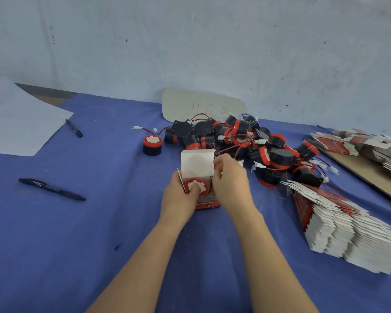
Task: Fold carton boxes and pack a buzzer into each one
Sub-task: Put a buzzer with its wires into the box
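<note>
A buzzer (pixel 195 186) is pressed into the open box (pixel 198 163) gripped by the left hand (pixel 178 195), its lid pinched by the right hand (pixel 231 184); the heaped buzzers (pixel 246 141) and flat boxes (pixel 339 227) are left unpacked.

Pretty plain room tbh. The wall (pixel 190 41) at the back is pale blue-grey, scuffed and peppered with dark specks. The desk (pixel 51 100) runs right up to it, covered by a blue cloth (pixel 54 245), with a brownish bare strip at far left. The light is flat and even, with only soft shadows.
</note>
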`<state>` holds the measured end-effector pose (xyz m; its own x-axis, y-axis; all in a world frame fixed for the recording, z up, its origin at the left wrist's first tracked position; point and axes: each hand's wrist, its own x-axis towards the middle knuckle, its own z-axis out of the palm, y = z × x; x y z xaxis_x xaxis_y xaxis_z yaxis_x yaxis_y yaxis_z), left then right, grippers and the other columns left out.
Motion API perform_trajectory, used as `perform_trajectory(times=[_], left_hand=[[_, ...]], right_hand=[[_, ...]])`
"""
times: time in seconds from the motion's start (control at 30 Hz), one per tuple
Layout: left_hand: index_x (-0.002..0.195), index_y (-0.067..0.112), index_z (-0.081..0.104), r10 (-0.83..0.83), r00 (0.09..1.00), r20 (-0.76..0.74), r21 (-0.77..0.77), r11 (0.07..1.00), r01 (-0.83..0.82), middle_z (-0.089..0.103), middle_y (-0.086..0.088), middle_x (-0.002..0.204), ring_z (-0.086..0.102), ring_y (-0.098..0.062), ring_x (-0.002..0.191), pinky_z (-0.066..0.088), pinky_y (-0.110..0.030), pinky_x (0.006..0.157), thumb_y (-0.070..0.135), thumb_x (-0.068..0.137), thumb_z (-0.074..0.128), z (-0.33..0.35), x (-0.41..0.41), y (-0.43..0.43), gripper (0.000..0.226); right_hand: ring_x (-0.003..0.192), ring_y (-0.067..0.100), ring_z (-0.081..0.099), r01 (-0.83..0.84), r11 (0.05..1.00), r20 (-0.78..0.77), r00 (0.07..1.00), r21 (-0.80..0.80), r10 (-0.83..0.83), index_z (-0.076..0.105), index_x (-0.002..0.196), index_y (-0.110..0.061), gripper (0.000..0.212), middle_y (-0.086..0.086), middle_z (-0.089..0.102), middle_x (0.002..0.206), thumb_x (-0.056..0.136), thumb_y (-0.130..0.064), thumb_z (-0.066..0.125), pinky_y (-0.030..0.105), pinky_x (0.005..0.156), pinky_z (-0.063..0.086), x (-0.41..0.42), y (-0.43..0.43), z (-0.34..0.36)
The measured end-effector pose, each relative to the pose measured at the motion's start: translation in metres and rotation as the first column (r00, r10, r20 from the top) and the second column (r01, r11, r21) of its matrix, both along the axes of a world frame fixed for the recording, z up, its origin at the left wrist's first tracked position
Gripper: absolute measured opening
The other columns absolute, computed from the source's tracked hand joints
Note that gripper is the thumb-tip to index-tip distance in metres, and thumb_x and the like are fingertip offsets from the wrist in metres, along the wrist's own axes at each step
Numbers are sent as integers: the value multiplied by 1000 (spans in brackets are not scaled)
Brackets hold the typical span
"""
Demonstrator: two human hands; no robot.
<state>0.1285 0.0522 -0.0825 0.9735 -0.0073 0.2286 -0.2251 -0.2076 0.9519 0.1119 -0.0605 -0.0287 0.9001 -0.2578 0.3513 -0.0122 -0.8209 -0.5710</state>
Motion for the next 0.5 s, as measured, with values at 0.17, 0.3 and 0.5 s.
perform_trajectory(times=[0.17, 0.3, 0.5], left_hand=[[110, 24, 47, 13, 1000, -2, 15, 1000, -13, 55, 12, 98, 53, -2, 80, 43, -5, 54, 18, 94, 55, 1, 0, 0, 19], [107, 25, 46, -3, 1000, 5, 2, 1000, 3, 54, 14, 94, 52, 2, 79, 41, 0, 56, 16, 94, 55, 0, -1, 0, 18], [92, 31, 45, 10, 1000, -8, 8, 1000, -10, 54, 20, 81, 52, 3, 72, 41, -4, 52, 20, 92, 58, 2, -2, 0, 17]], right_hand=[[97, 25, 48, 100, 990, 171, 979, 100, -116, 34, 143, -9, 57, 9, 26, 149, 89, 7, 46, 34, 79, 43, 0, -1, -6], [113, 14, 40, 23, 990, 262, 963, 142, -59, 17, 152, -14, 68, 3, 9, 161, 91, 7, 39, 27, 85, 39, -2, 6, -6], [126, -2, 42, -226, 957, 373, 916, 179, 147, 9, 151, -11, 72, 4, 1, 161, 91, 10, 41, -1, 89, 35, -4, 31, -12]])
